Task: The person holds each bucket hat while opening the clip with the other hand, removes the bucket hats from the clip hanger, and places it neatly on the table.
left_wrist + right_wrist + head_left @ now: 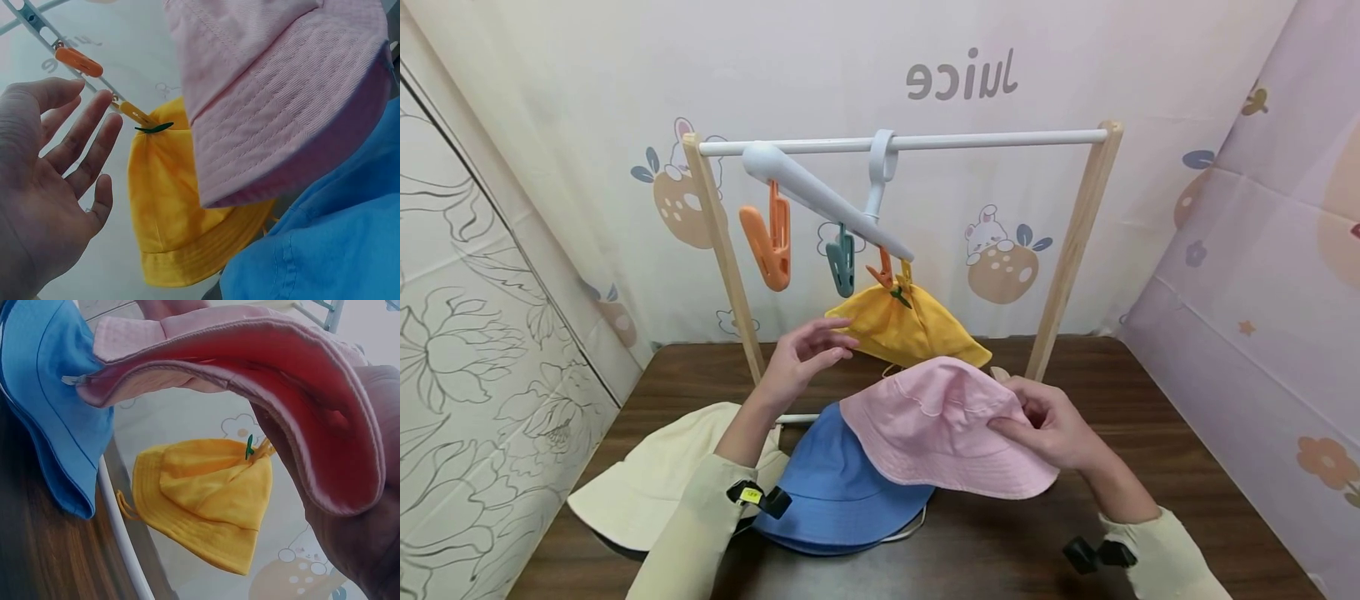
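A pink bucket hat point(940, 425) is pinched at its right side by my right hand point(1048, 421), thumb in front. The hat hangs tilted above the table, partly over a blue bucket hat point(842, 492). My left hand point(805, 358) holds nothing; its fingers are relaxed, just left of a yellow hat point(910, 325). That yellow hat hangs from a yellow clip point(905, 273) at the far end of a white hanger point(820, 196). In the right wrist view the pink hat's brim point(250, 369) shows its inside, folded nearly flat.
A cream hat point(677, 458) lies at the left, partly behind my left forearm. Orange point(769, 237) and teal point(841, 260) clips, plus a smaller orange clip point(882, 268), hang along the hanger. The rack's white bar point(1000, 139) spans two wooden posts point(1075, 250) on the dark table point(1150, 433).
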Demonstrator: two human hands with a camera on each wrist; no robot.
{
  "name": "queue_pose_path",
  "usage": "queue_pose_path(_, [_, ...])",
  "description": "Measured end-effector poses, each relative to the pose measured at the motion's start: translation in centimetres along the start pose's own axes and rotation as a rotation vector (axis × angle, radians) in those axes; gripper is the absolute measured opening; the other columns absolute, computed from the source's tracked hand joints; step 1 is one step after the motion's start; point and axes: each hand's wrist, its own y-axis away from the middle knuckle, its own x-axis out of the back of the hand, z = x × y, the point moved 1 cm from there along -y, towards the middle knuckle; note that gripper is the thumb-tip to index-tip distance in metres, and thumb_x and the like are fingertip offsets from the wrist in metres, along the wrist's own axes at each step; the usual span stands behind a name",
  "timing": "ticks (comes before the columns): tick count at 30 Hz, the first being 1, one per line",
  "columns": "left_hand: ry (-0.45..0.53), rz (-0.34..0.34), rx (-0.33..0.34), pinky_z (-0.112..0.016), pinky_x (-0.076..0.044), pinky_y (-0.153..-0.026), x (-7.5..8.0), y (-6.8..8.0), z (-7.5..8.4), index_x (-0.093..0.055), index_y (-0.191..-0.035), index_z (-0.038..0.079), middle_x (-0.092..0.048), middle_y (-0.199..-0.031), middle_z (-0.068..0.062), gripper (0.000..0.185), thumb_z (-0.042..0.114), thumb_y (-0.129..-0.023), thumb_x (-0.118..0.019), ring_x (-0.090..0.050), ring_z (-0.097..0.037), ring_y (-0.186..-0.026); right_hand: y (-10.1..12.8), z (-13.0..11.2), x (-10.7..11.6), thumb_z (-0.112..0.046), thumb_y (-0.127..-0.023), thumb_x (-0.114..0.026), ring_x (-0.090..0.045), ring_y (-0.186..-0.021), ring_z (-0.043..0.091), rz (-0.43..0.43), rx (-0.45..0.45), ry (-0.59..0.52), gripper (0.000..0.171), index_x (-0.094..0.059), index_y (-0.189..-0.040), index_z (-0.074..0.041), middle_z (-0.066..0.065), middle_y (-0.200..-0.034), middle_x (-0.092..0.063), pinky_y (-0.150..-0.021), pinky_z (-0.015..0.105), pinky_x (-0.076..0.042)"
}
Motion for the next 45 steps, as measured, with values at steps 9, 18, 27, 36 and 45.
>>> queue_pose_path(9, [-0.053,0.013,0.048,-0.023,-0.063,-0.103,0.2,0.7,0.4,-0.063,-0.150,-0.004,-0.083,-0.118,0.011,0.044,0.000,-0.106,-0.067,-0.080,-0.005,-0.114,0.6,0.0,0.6,0.032,-0.081,-0.072,-0.066,-0.070,-0.007,-0.001,-0.032,0.017,0.051,-0.072,-0.118,-0.003,-0.013,-0.093,-0.077,-0.052,0.022,-0.055])
queue_pose_path(18, [-0.106,0.019,0.068,-0.025,-0.064,-0.102,0.7,1.4,0.7,-0.062,-0.152,-0.004,-0.084,-0.123,-0.005,0.045,0.003,-0.107,-0.068,-0.080,-0.011,-0.113,1.2,-0.1,1.1,0.032,-0.080,-0.071,-0.066,-0.069,-0.008,-0.005,-0.100,0.081,0.046,-0.070,-0.115,0.001,-0.024,-0.095,-0.076,-0.053,0.021,-0.056])
queue_pose_path(27, [-0.128,0.008,0.076,-0.021,-0.062,-0.102,1.2,2.0,1.0,-0.061,-0.153,-0.003,-0.083,-0.122,0.007,0.045,0.004,-0.108,-0.068,-0.079,-0.008,-0.114,1.5,-0.6,1.8,0.032,-0.080,-0.071,-0.065,-0.068,-0.008,-0.017,-0.092,0.068,0.048,-0.070,-0.114,-0.001,-0.014,-0.088,-0.075,-0.050,0.022,-0.053])
queue_pose_path(36, [-0.139,0.005,0.076,-0.023,-0.063,-0.103,2.0,2.4,1.1,-0.060,-0.153,-0.005,-0.081,-0.118,0.018,0.045,0.004,-0.109,-0.067,-0.079,-0.006,-0.114,1.8,-0.8,2.6,0.032,-0.082,-0.069,-0.068,-0.073,-0.006,-0.082,-0.081,0.022,0.053,-0.072,-0.119,-0.006,-0.007,-0.092,-0.078,-0.055,0.024,-0.055])
queue_pose_path(45, [-0.152,0.003,0.086,-0.021,-0.062,-0.101,2.2,2.6,1.2,-0.058,-0.154,-0.008,-0.081,-0.116,0.019,0.047,0.003,-0.109,-0.066,-0.078,-0.004,-0.112,2.0,-0.7,3.0,0.033,-0.085,-0.064,-0.071,-0.079,-0.007,-0.149,-0.070,-0.084,0.054,-0.071,-0.123,-0.005,-0.007,-0.095,-0.080,-0.056,0.025,-0.058])
